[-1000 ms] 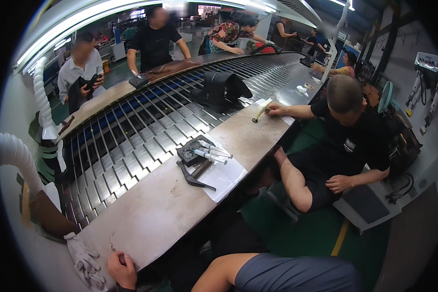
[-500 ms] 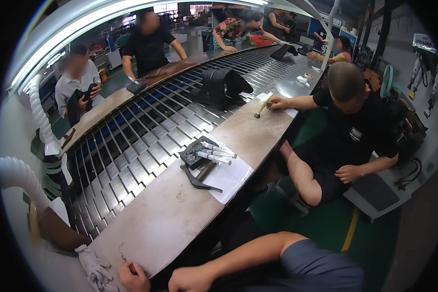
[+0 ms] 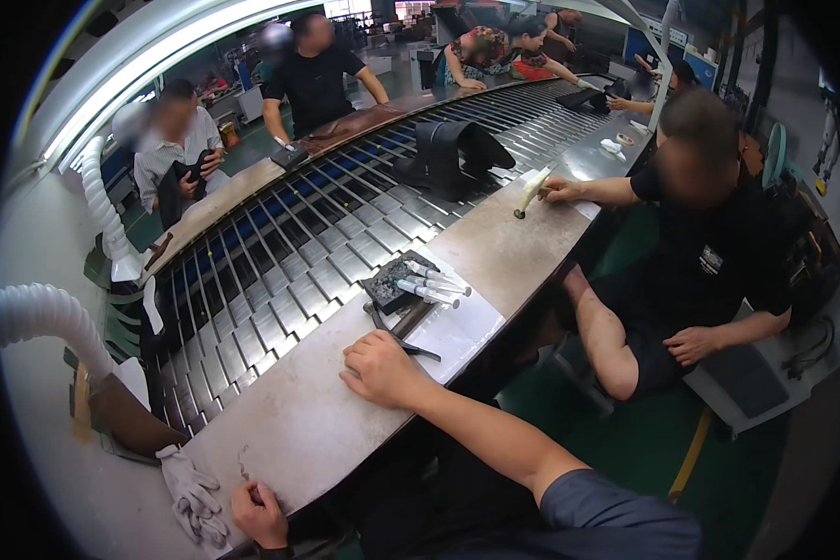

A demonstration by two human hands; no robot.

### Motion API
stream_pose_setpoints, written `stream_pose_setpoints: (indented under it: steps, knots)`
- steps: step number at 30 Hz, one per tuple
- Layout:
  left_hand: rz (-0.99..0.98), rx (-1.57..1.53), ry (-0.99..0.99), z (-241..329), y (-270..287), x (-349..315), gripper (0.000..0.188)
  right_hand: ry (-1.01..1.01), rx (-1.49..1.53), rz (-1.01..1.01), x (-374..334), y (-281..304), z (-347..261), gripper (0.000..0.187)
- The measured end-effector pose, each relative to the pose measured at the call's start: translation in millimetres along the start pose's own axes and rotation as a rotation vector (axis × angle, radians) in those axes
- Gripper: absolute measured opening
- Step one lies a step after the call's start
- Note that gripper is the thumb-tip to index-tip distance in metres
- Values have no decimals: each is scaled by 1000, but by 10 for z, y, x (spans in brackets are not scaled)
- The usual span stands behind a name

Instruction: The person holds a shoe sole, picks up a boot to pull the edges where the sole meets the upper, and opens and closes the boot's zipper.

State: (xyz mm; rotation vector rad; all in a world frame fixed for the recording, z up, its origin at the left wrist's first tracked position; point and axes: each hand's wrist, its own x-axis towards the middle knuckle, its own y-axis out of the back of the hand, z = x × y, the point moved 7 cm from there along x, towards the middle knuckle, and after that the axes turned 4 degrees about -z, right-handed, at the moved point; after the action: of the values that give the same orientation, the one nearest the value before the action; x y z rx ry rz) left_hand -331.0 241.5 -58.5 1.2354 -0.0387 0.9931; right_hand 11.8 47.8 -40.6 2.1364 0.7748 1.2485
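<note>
My right hand (image 3: 381, 371) lies palm down on the bench, its fingers somewhat apart and nothing seen in them. Its fingertips are beside a black curved-handled tool (image 3: 423, 352), perhaps pincers; I cannot tell if they touch. Behind it, a dark block (image 3: 389, 289) and several syringes (image 3: 429, 289) with clear barrels rest by a white sheet (image 3: 462, 329). At the bench's near left edge my left hand (image 3: 259, 513) rests with fingers curled in, holding nothing I can see. A pair of pale gloves (image 3: 192, 495) lies just left of it.
A slatted metal conveyor (image 3: 280, 308) runs behind the bench (image 3: 308, 429), carrying a black boot (image 3: 448, 159). On the right sits a co-worker (image 3: 709, 224) holding a pale-handled tool (image 3: 532, 194). Other people stand across the conveyor. White ribbed hoses (image 3: 56, 317) hang at left.
My right hand has moved forward from the bench's near edge onto its top, next to the black tool. The view has shifted slightly; my left hand stays by the edge.
</note>
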Motion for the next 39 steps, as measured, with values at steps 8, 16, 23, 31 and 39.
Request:
stream_pose_setpoints:
  steps: [8, 16, 23, 31, 39]
  knots:
    - [-129, -263, 265, -33, -100, 124, 17, 32, 40, 22, -29, 38, -37, 22]
    - [7, -13, 96, 113, -21, 42, 18, -26, 31, -59, 50, 41, -113, 20]
    - [-60, 100, 19, 402, 189, 113, 27, -22, 61, -38, 6, 16, -125, 22]
    - [-47, 94, 20, 426, 239, 124, 26, -23, 55, -52, 8, 18, -136, 25]
    - [-18, 54, 63, 104, 76, 41, 23, -15, 40, -67, 28, 32, -201, 22]
